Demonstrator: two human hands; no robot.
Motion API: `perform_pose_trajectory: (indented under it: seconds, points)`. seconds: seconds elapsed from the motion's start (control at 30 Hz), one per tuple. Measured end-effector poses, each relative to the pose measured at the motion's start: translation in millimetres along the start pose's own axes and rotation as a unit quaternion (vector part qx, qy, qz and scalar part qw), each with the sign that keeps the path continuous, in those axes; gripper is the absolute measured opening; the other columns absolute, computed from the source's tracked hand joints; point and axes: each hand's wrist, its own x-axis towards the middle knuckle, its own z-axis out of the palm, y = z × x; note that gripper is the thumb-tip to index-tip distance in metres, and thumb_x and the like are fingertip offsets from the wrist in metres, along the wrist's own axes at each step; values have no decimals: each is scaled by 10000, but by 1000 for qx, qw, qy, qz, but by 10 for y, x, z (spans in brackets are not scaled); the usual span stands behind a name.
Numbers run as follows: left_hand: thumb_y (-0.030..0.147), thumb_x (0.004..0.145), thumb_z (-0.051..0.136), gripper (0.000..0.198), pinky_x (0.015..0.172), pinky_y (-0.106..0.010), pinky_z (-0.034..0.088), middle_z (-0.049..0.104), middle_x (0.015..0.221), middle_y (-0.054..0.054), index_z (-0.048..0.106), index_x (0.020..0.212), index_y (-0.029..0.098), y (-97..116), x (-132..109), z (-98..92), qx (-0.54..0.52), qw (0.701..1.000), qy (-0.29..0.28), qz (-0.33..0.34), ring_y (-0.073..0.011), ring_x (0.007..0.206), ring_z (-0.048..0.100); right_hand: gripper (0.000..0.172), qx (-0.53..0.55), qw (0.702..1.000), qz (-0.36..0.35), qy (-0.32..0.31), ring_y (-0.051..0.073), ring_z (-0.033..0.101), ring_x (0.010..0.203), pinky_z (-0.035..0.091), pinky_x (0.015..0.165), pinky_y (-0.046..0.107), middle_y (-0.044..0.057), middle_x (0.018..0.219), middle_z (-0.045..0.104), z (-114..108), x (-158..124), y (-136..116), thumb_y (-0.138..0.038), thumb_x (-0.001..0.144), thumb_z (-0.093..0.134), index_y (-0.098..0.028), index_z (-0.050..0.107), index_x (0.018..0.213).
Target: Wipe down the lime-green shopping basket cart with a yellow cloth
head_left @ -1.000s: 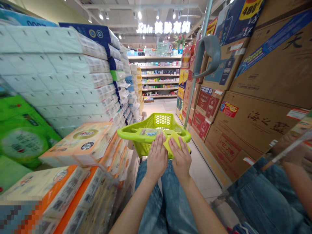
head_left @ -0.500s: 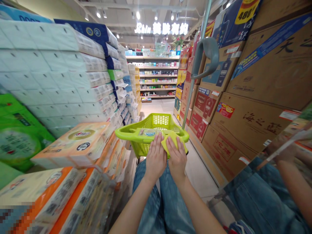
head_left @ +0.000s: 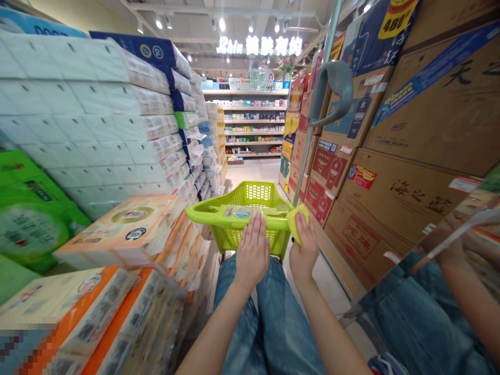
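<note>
A lime-green plastic shopping cart [head_left: 255, 195] stands in the aisle straight ahead of me. My left hand [head_left: 253, 252] lies flat on the middle of its handle bar, fingers stretched out. My right hand [head_left: 303, 249] is closed on a yellow cloth [head_left: 295, 221] and presses it against the right end of the handle bar. My jeans-clad legs show below both arms.
Stacked tissue packs [head_left: 97, 120] line the left side, with orange packs [head_left: 128, 229] low and close. Cardboard boxes [head_left: 410, 156] are piled on the right. A grey pole [head_left: 316, 104] rises beside the cart. Shelves [head_left: 253, 125] close the aisle's far end.
My right hand has slid the yellow cloth from the middle of the handle bar to its right end. My left hand stays on the bar.
</note>
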Motion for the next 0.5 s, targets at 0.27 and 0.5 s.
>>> perform_pose_trajectory:
  seconds: [0.27, 0.5]
  points:
    - [165, 972, 361, 659, 1198, -425, 296, 288, 1614, -137, 100, 1570, 81, -51, -2, -17, 2, 1000, -5, 7, -231, 1526, 162, 704, -17, 991, -115, -61, 211, 299, 1484, 313, 1205, 524, 29, 1450, 558, 58, -163, -108, 18, 872, 323, -270, 381, 1512]
    - [182, 980, 359, 672, 1197, -432, 299, 283, 1614, -134, 63, 1577, 104, -14, 8, -1, -4, 1000, 5, 4, -239, 1519, 191, 809, 27, 997, 60, 30, 203, 338, 1468, 320, 1203, 520, 13, 1500, 499, -105, 33, 254, 18, 748, 336, -268, 402, 1501]
